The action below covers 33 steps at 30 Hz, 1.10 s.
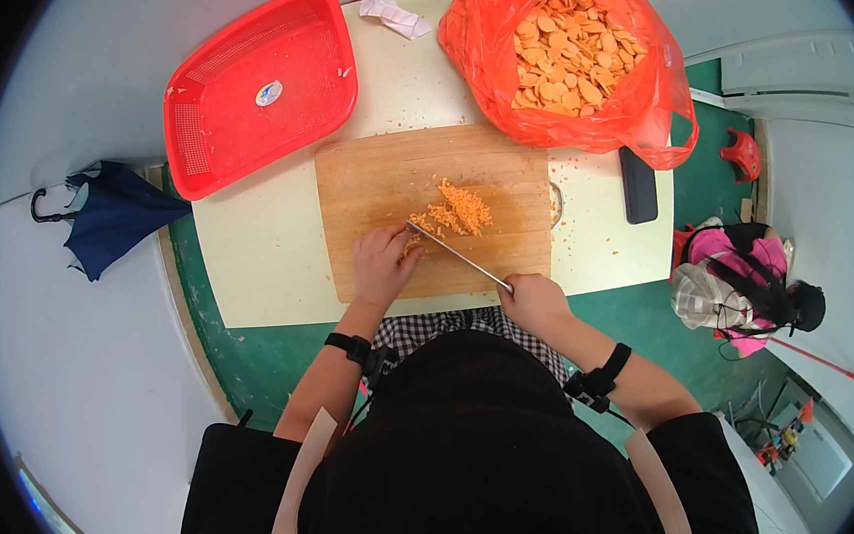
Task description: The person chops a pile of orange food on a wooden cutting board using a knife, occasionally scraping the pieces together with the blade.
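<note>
In the head view, the right hand (535, 299) is closed around the handle of a knife (458, 255) at the near edge of the wooden cutting board (380, 175). The thin blade runs up and left across the board to the left hand (382, 266). That hand lies knuckles up on the board with its fingers curled against the blade. Whether it pins anything beneath them cannot be told, since the fingers cover the spot. The chopped carrot (455, 211) sits in a small loose heap near the middle of the board, just beyond the knife tip, with crumbs strewn over the wood and onto the pale table (257, 270). These bits look light, stiff and slightly damp, apt to roll or scatter, so they are probably best held down from above with tucked fingertips or scooped together. Behind the board stand an orange bag (655, 98) full of carrot slices (570, 50) and a red basket (258, 90), with a crumpled tissue (395, 13) between them and a black slab (638, 183) to the right. The knife handle is buried in the fist, and the fisheye rim bends and darkens everything at the edges.
</note>
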Available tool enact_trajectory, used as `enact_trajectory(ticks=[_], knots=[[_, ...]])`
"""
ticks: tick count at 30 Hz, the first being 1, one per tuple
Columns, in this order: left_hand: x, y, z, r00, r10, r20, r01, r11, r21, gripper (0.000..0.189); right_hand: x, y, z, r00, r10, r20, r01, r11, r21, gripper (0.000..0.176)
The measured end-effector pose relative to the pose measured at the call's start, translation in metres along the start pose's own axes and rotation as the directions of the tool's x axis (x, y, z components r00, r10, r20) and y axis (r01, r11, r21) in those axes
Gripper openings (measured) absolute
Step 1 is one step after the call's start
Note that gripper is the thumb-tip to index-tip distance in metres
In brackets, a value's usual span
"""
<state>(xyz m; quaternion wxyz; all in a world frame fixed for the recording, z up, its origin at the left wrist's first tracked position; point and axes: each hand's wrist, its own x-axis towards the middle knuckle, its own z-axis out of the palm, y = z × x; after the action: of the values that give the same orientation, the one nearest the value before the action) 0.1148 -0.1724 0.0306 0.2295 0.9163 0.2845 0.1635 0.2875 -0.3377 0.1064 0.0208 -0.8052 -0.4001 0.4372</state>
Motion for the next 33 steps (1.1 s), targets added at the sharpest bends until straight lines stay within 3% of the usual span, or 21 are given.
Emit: enact_trajectory(ticks=[8,11,13,20,22,29,31,33], knots=[[0.001,-0.009,0.004,0.997,-0.009,0.07,0.008,1.0,0.025,0.026,0.001,0.002,-0.004,1.0,-0.01,-0.017,0.01,1.0,-0.013,0.027],[0.005,-0.006,-0.011,0.996,-0.037,0.075,0.047,0.991,-0.129,0.033,0.002,0.001,-0.006,1.0,0.018,0.023,-0.018,1.0,0.001,0.026],[0.006,0.005,-0.026,0.978,-0.204,-0.036,0.201,0.976,-0.086,0.041,0.003,0.001,-0.005,1.0,0.001,0.022,-0.001,1.0,-0.006,0.027],[-0.021,-0.003,-0.003,0.937,-0.346,0.043,0.347,0.938,-0.002,0.051,0.003,-0.001,-0.007,1.0,0.008,0.027,-0.008,1.0,0.001,0.027],[-0.025,-0.004,0.008,0.926,-0.366,0.094,0.377,0.911,-0.165,0.051,0.004,0.0,-0.006,1.0,0.009,0.03,-0.009,1.0,0.008,0.027],[-0.012,0.009,0.002,0.91,-0.399,0.112,0.414,0.885,-0.213,0.053,0.003,-0.001,-0.007,0.999,0.017,0.029,-0.018,1.0,0.012,0.025],[-0.01,0.013,-0.005,0.943,-0.334,-0.007,0.33,0.936,-0.124,0.049,0.003,0.0,-0.006,1.0,0.007,0.02,-0.007,1.0,0.016,0.026],[-0.011,0.011,-0.004,0.94,-0.34,-0.008,0.336,0.932,-0.136,0.046,0.003,0.0,-0.005,1.0,0.009,0.022,-0.009,1.0,0.015,0.026]])
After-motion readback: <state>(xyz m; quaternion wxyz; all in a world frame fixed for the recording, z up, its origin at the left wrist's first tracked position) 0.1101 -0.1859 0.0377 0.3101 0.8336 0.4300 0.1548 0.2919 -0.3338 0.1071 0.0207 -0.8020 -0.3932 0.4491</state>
